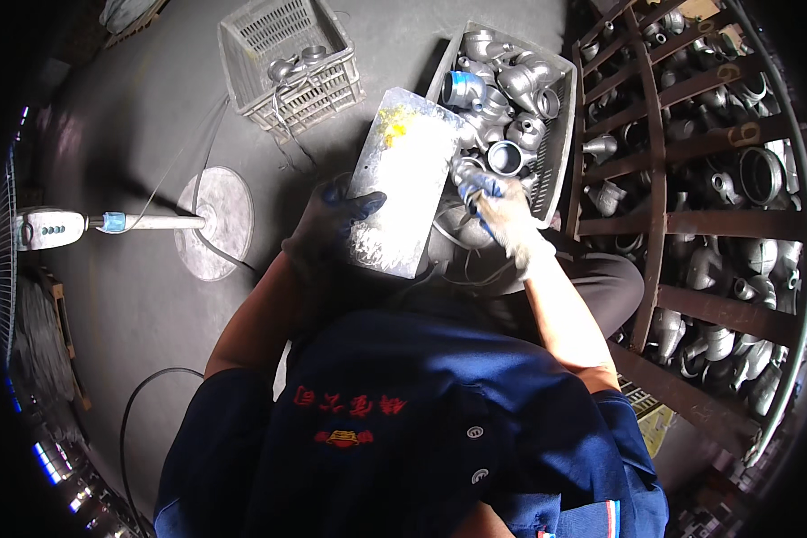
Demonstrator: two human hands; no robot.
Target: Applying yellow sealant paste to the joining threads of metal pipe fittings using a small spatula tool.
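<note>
Both my hands wear light gloves with blue on the fingers. A flat rectangular metal plate, brightly lit and marked with a yellow patch, stands in front of me. My left hand is closed over its left edge, the fingertips lying on its face. To the right of the plate, my right hand has curled fingers at the near end of a grey crate of metal castings. Whatever lies in those fingers is hidden. Below that hand sits a rounded grey metal shape with a pale cable beside it.
A plastic crate with a few metal parts stands at the far left. Nearer left is a pedestal fan with a round base. A brown metal rack full of castings borders the right side. Cables cross the floor.
</note>
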